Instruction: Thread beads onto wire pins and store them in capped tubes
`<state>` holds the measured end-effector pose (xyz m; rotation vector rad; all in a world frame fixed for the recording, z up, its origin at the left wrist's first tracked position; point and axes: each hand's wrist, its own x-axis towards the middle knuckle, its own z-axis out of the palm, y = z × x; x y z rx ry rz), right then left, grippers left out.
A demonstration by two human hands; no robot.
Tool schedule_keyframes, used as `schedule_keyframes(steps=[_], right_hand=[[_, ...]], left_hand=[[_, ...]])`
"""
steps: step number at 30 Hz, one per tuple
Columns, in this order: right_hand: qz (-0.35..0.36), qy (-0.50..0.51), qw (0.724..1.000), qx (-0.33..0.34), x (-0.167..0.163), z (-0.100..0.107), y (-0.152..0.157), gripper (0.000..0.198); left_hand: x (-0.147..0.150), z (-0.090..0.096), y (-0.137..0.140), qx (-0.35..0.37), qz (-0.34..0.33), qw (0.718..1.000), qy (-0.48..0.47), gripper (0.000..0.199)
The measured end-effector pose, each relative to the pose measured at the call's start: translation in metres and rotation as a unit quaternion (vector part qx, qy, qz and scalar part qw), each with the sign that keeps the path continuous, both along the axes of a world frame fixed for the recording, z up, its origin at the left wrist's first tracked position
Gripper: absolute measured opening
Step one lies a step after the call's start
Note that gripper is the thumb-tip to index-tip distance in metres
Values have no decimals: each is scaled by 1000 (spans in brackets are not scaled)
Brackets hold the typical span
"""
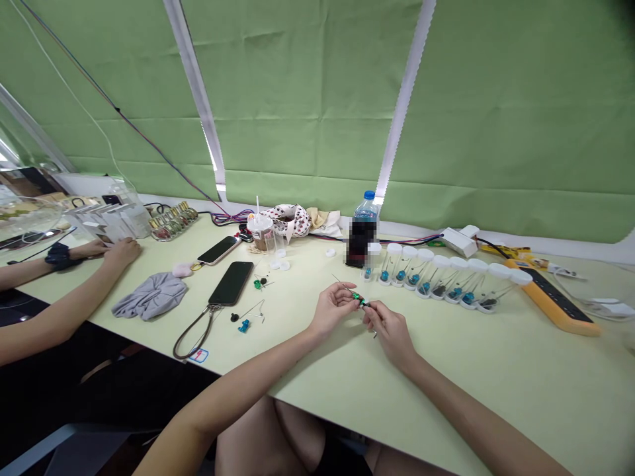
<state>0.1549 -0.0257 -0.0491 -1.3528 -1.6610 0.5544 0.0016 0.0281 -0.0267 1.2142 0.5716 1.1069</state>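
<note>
My left hand (333, 309) pinches a small green part with thin metal rods (358, 299) above the table's middle. My right hand (394, 329) has its fingers closed at the part's right end, where a dark tip shows. One rod sticks up past my left fingers, and a bent rod end (375, 335) pokes out below my right hand. Left of my hands lie a blue part (243, 326), a black knob (234, 318) with a bent wire, and another green part (256, 284) by a dark piece.
Several capped clear vials (425, 287) holding blue or dark parts stand right of my hands, beside an orange power strip (560, 307). Two phones, one dark (231, 283), a grey scrunchie (150, 295) and a drink cup (260, 231) lie leftward. A co-worker's hands (122, 251) are far left.
</note>
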Motion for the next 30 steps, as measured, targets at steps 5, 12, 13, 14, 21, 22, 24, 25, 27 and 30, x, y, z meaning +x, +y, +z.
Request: schedule_keyframes(steps=[5, 12, 13, 14, 21, 22, 24, 25, 27, 30], right_hand=[[11, -7, 1000, 2, 1, -1, 0, 35], [21, -14, 1000, 8, 2, -2, 1, 40], [21, -17, 1000, 8, 2, -2, 1, 40], [21, -19, 1000, 8, 2, -2, 0, 40], [-1, 24, 1000, 3, -1, 0, 0, 26], [-9, 30, 999, 6, -1, 0, 0, 26], [-23, 31, 999, 11, -2, 0, 1, 27], [-26, 27, 999, 13, -2, 0, 1, 26], [-24, 24, 999, 15, -2, 0, 1, 26], [-16, 25, 999, 14, -2, 0, 0, 26]], left_hand=[[0, 2, -1, 6, -10, 1000, 9, 41], [1, 1, 0, 2, -10, 999, 30, 38], [1, 1, 0, 1, -9, 1000, 30, 38], [1, 1, 0, -1, -9, 1000, 27, 37], [2, -2, 2, -2, 7, 1000, -8, 36], [2, -2, 3, -2, 14, 1000, -9, 36], [2, -2, 4, -7, 19, 1000, -10, 36], [1, -2, 4, -11, 17, 1000, -10, 36], [1, -2, 3, -15, 6, 1000, -7, 36], [0, -1, 3, -12, -6, 1000, 2, 35]])
